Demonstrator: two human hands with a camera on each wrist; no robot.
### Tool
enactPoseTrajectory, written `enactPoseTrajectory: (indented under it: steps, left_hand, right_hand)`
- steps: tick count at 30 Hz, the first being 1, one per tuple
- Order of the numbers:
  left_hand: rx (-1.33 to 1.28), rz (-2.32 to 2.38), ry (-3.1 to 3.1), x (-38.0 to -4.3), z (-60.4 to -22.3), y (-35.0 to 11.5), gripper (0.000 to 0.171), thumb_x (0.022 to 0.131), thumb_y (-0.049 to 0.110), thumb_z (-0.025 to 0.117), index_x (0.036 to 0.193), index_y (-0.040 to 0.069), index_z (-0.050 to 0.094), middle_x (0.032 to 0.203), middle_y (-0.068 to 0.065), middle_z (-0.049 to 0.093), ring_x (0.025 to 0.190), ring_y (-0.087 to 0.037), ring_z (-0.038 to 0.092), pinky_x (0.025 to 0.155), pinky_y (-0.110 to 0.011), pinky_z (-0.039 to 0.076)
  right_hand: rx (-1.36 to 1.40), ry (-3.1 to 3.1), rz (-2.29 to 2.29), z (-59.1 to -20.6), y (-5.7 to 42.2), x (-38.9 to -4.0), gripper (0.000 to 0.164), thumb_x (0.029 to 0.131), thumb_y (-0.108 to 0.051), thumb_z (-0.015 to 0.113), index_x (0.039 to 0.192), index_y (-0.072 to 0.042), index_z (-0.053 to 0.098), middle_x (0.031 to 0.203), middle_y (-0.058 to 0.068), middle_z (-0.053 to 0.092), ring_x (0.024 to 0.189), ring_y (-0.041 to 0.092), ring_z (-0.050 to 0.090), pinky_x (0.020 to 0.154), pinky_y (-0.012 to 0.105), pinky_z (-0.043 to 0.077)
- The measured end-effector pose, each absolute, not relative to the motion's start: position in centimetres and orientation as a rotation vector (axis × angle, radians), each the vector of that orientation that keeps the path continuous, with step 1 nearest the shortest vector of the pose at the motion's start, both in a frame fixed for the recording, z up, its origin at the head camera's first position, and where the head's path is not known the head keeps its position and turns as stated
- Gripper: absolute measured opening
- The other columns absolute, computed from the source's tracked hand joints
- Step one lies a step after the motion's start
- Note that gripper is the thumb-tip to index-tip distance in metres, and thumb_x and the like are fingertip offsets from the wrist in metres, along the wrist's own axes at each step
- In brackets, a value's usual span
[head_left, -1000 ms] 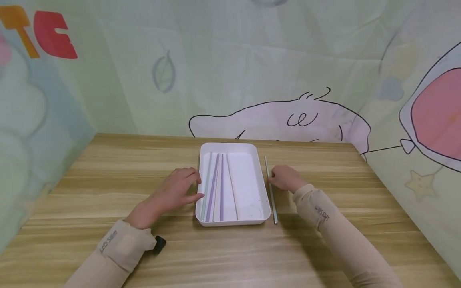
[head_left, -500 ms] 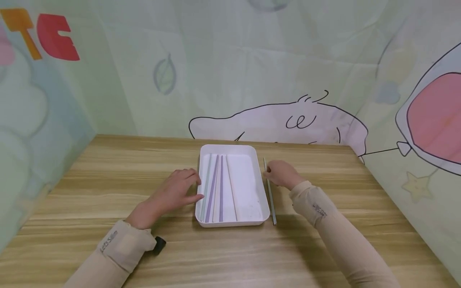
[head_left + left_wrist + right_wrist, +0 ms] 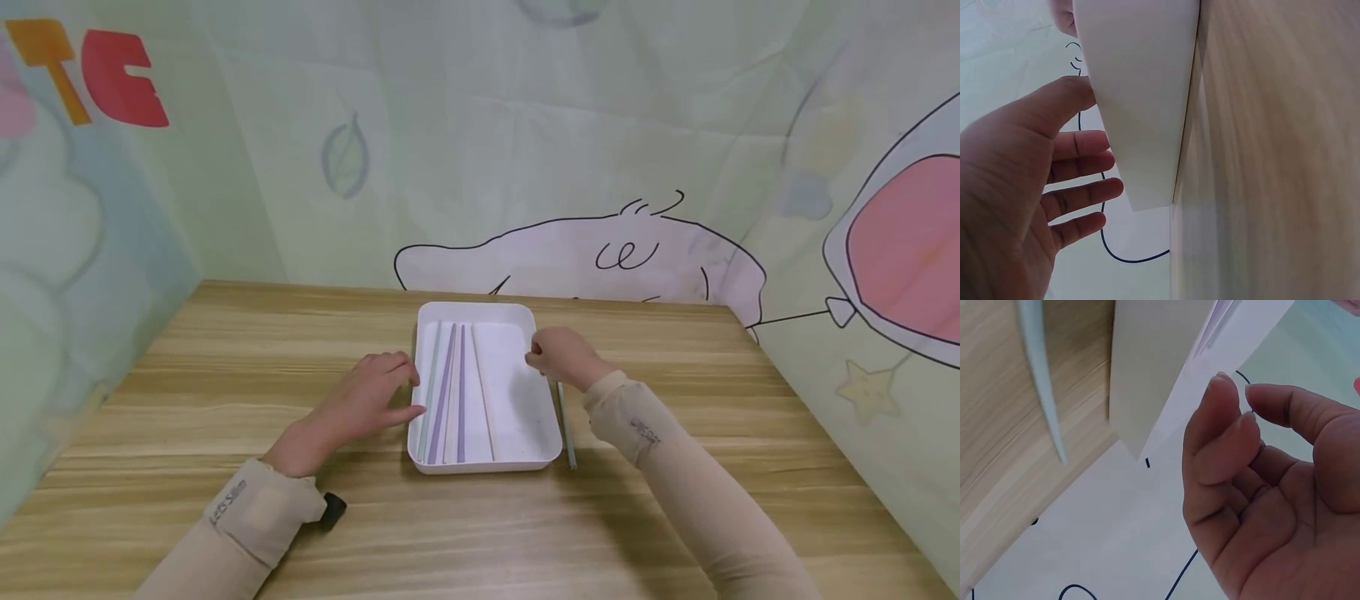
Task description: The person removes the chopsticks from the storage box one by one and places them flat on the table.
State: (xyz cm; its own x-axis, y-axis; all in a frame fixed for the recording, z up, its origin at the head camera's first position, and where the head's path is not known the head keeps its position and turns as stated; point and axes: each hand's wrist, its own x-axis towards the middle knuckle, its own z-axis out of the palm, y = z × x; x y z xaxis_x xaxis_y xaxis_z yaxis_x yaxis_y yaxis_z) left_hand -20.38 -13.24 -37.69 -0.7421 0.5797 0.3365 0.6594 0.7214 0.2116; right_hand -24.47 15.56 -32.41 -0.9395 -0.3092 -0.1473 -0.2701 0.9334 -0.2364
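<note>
Left hand: fingers spread, slightly bent, thumb apart;
Right hand: fingers curled, thumb tip near fingertips;
Forearms: both extended forward

There is one white tray, and it contains five sticks: two purple, two pale pink and one green. One more green stick lies on the one worktop, making six in all. Two grips are in view, one left grip and one right grip, with two sleeves. Printed behind are two big letters, one balloon and one star.
</note>
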Motion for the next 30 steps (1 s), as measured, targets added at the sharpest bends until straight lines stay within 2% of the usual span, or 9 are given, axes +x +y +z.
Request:
enactPoseTrajectory:
  steps: [5,20,30]
  left_hand:
    - [-0.990,-0.465,-2.673,-20.4,-37.8,-13.3,0.033,0.079,0.032,0.078,0.093,0.005,0.064,0.099,-0.006,0.065,0.096,-0.024,0.061,0.093,-0.046,0.047]
    - [-0.993,-0.488,-2.654,-20.5,-38.0,-13.3,0.034,0.079,0.033,0.078,0.094,0.006,0.064,0.098,-0.005,0.064,0.093,-0.022,0.060,0.092,-0.044,0.047]
    - [-0.984,-0.482,-2.672,-20.6,-37.9,-13.3,0.033,0.079,0.032,0.078,0.093,0.006,0.064,0.098,-0.005,0.064,0.094,-0.023,0.060,0.092,-0.044,0.047]
  right_hand:
    - [-0.467,2.883,-0.295,-32.7,14.1,-24.5,0.022,0.094,-0.016,0.054,0.076,-0.006,0.061,0.069,0.003,0.065,0.055,0.010,0.055,0.054,0.020,0.040]
    - [-0.473,2.812,-0.265,-33.8,11.4,-24.5,0.021,0.093,-0.018,0.057,0.076,-0.008,0.061,0.067,0.001,0.064,0.057,0.010,0.055,0.054,0.022,0.039]
    - [-0.475,2.807,-0.162,-34.7,10.3,-24.4,0.023,0.093,-0.019,0.058,0.073,-0.008,0.061,0.064,-0.002,0.054,0.059,0.011,0.047,0.053,0.023,0.037]
